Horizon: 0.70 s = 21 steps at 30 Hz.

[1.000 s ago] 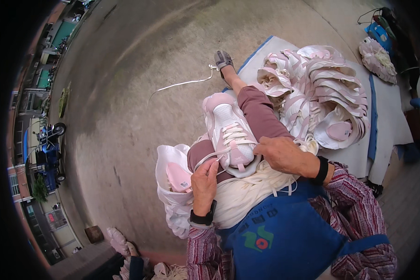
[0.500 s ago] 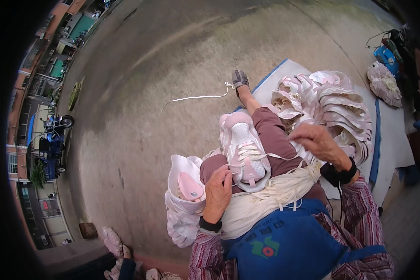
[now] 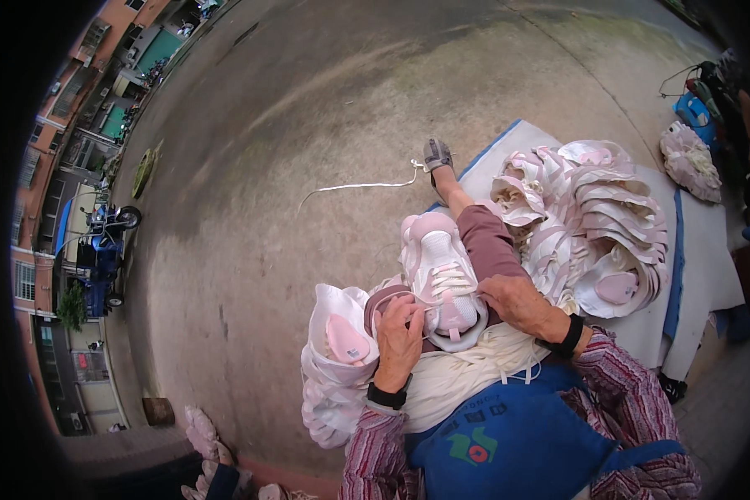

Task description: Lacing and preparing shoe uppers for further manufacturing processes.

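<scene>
Across the person's lap, on the left thigh, rests a rounded white-and-pink shoe (image 3: 442, 250) with a mesh tongue, toe pointing away, and a flat off-white lace (image 3: 452, 279) crossing its front in rows. The left hand (image 3: 398, 333) is beside the shoe's left edge, thumb and fingers together on a loop of that lace; the right hand (image 3: 521, 304) is at the opposite edge, fingers bent and bunched — whether they pinch anything I cannot tell. Beneath the heel, a thick bundle of loose cream laces (image 3: 475, 360) spreads over the top of a smooth blue cloth apron (image 3: 508, 425), between sleeves of wavy red-and-white striped fabric (image 3: 633, 379). Left of the shoe, a nested stack of soft white shoe uppers (image 3: 325, 408) opens like a cup, holding a smooth pink oval pad (image 3: 346, 340). To the right, curved rows of ruffled pink-and-white uppers (image 3: 612, 204) lie on a pale blue-edged sheet (image 3: 700, 242); the nearest, a wide bowl shape, has another pink pad (image 3: 617, 287) inside.
</scene>
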Available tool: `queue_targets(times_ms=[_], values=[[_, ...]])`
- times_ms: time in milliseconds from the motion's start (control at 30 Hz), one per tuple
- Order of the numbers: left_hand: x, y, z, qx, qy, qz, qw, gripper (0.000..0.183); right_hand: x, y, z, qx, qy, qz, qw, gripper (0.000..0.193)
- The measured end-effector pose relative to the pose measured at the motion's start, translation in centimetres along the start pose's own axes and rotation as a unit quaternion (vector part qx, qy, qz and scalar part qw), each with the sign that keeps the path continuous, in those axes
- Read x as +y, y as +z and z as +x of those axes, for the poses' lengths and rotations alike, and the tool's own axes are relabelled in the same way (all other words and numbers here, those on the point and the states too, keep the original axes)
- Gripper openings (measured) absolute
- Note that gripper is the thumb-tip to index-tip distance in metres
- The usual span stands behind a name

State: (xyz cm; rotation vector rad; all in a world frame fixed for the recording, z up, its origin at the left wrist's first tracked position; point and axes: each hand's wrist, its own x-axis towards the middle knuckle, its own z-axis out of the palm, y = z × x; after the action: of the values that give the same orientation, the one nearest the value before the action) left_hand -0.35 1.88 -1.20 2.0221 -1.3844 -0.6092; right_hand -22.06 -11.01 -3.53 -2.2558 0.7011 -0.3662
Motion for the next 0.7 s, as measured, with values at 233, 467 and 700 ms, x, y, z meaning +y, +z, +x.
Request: queue_targets(times_ms=[233, 467, 700], values=[[1.4, -0.5, 0.5, 0.039, 0.069, 0.126, 0.989, 0.01, -0.5, -0.1, 0.7, 0.081, -0.023, 0.027, 0.996, 0.011], [1.8, -1.0, 1.2, 0.011, 0.105, 0.135, 0.985, 0.007, -0.8, -0.6, 0.7, 0.048, -0.025, -0.04, 0.998, 0.01], [2.4, -0.7, 1.9, 0.015, 0.143, 0.165, 0.976, 0.009, -1.9, -1.0, 1.2, 0.031, -0.028, -0.062, 0.997, 0.006]])
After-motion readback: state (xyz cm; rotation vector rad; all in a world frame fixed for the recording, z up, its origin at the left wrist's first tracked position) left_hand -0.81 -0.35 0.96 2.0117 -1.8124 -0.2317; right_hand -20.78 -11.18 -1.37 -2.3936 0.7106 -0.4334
